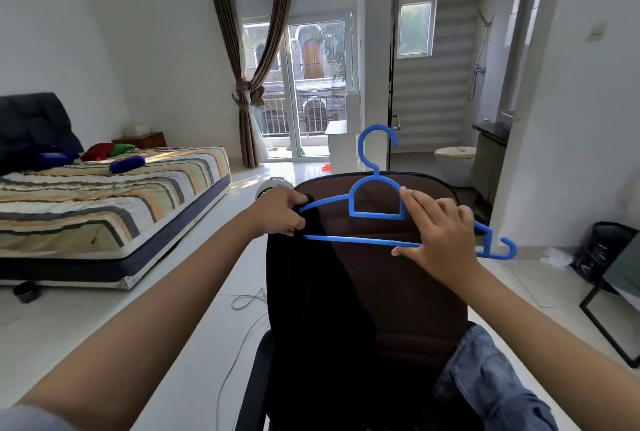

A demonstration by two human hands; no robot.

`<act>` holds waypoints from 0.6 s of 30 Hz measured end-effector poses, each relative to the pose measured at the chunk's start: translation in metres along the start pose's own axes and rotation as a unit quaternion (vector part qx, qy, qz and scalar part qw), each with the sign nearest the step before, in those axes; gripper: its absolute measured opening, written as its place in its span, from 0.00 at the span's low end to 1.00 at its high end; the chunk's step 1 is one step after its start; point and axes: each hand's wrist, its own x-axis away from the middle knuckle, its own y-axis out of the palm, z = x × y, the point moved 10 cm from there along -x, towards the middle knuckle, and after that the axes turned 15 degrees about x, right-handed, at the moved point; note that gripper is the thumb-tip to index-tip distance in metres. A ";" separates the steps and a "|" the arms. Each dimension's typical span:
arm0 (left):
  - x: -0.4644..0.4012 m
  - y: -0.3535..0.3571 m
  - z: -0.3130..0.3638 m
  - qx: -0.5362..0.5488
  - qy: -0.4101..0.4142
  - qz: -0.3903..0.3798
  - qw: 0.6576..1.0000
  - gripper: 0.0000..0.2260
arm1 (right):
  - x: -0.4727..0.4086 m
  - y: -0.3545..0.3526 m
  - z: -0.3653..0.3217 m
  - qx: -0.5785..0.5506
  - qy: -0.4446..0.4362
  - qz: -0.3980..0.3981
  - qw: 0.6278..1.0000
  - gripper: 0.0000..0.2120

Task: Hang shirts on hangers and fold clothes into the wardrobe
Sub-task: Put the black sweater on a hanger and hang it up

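Blue plastic hanger (377, 202) is held above the chair back (398, 274), right hand (441, 236) gripping its bar, left hand (282, 210) pinching the dark shirt (311, 309) onto its left arm; next, thread the opposite shoulder.

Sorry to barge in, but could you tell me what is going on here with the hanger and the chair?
A person is putting a dark garment onto a blue hanger, working over the back of a brown chair. The left hand grips the garment's top edge at the hanger's left end, while the right hand holds the hanger's right side. Most of the garment hangs down over the chair back, so it is not yet fully on. A blue denim piece lies on the chair's lower right.
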 end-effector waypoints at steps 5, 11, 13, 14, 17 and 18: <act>0.011 0.007 0.045 -0.006 0.056 0.004 0.998 0.12 | -0.003 -0.011 -0.015 0.027 0.001 0.022 0.999 0.54; 0.016 -0.027 0.071 -0.142 0.077 0.044 0.986 0.24 | -0.019 -0.030 0.010 0.075 0.010 0.038 0.996 0.55; 0.016 -0.036 0.069 -0.167 0.069 0.047 0.982 0.26 | -0.022 -0.036 0.017 0.085 0.005 0.043 0.995 0.54; 0.016 -0.038 0.067 -0.170 0.064 0.045 0.982 0.26 | -0.023 -0.039 0.021 0.092 0.004 0.046 0.995 0.54; 0.018 -0.040 0.064 -0.152 0.051 0.036 0.986 0.26 | -0.024 -0.045 0.032 0.120 0.004 0.053 0.991 0.53; 0.020 -0.038 0.065 -0.139 0.053 0.032 0.988 0.26 | -0.023 -0.047 0.034 0.126 0.005 0.054 0.991 0.53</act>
